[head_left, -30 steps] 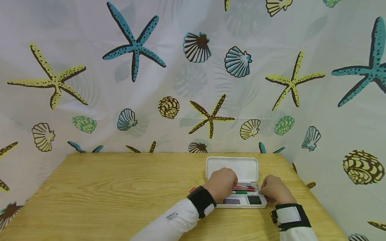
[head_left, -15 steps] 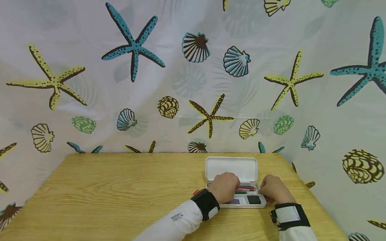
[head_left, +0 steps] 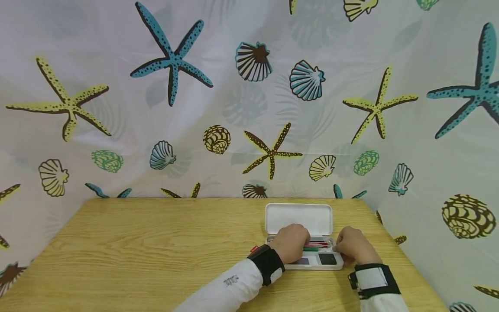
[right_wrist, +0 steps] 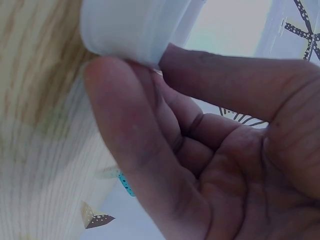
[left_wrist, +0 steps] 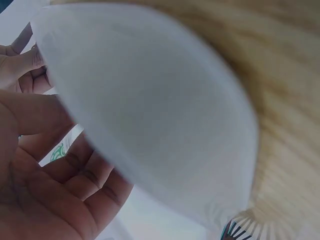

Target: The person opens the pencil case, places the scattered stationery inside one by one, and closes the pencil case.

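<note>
A white pencil case (head_left: 337, 263) lies open on the wooden table (head_left: 156, 242), its lid (head_left: 298, 218) folded back toward the curtain. Red pens (head_left: 320, 244) and a green pen (head_left: 310, 249) lie in its tray, with a dark block (head_left: 327, 259) in a front compartment. My left hand (head_left: 291, 242) covers the tray's left part, fingers curled over the ends of the red pens. In the left wrist view the left hand (left_wrist: 45, 190) is curled beside the blurred white case (left_wrist: 150, 100). My right hand (head_left: 351, 246) pinches the case's right end; the right wrist view shows finger and thumb (right_wrist: 125, 115) at the case corner (right_wrist: 130, 25).
A curtain printed with starfish and shells (head_left: 249, 108) hangs right behind the table and along its right side. The table's right edge (head_left: 405, 260) runs near my right wrist. Bare wood stretches to the left of the case.
My left hand has slid a little right and toward me over the tray. The right hand and the case have stayed put.
</note>
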`<action>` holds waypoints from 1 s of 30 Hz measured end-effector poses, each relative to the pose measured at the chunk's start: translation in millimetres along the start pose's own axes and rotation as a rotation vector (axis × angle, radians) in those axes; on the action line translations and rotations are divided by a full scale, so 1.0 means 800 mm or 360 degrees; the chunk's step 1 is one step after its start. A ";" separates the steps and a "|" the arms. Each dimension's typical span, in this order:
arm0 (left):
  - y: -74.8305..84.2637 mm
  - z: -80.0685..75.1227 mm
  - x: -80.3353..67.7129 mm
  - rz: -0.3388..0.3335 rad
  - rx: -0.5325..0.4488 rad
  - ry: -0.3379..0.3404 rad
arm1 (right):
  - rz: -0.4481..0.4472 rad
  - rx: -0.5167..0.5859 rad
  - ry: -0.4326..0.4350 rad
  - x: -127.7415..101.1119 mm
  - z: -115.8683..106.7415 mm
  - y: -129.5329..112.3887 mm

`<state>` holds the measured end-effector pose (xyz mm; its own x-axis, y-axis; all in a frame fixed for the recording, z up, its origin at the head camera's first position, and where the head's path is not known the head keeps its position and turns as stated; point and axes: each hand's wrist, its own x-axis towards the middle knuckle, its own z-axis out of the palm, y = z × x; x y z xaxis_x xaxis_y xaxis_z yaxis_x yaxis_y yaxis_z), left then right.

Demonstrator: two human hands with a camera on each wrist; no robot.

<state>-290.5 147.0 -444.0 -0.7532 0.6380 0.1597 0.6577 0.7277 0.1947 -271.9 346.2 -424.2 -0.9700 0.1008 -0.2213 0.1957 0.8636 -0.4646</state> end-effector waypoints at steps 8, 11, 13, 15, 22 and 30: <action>-0.006 -0.004 -0.010 0.0091 0.0095 0.0057 | -0.0025 -0.0001 0.0005 0.000 0.001 0.000; -0.007 -0.009 -0.018 0.0110 0.0170 0.0098 | -0.0044 0.0003 0.0012 0.001 0.002 0.002; -0.006 -0.010 -0.024 0.0113 0.0215 0.0106 | -0.0050 0.0006 0.0018 0.001 0.002 0.002; -0.004 -0.011 -0.029 0.0106 0.0246 0.0101 | -0.0053 0.0011 0.0018 0.001 0.002 0.002; 0.010 -0.018 -0.042 0.0081 0.0293 -0.0011 | -0.0047 0.0023 0.0018 0.000 0.003 0.002; 0.016 -0.015 -0.046 0.0096 0.0334 -0.0094 | -0.0037 0.0032 0.0019 -0.002 0.004 0.001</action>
<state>-254.7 129.3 -435.5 -0.7146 0.6913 0.1067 0.6936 0.7201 -0.0203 -270.0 345.6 -427.0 -0.9759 0.0867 -0.2001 0.1759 0.8556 -0.4868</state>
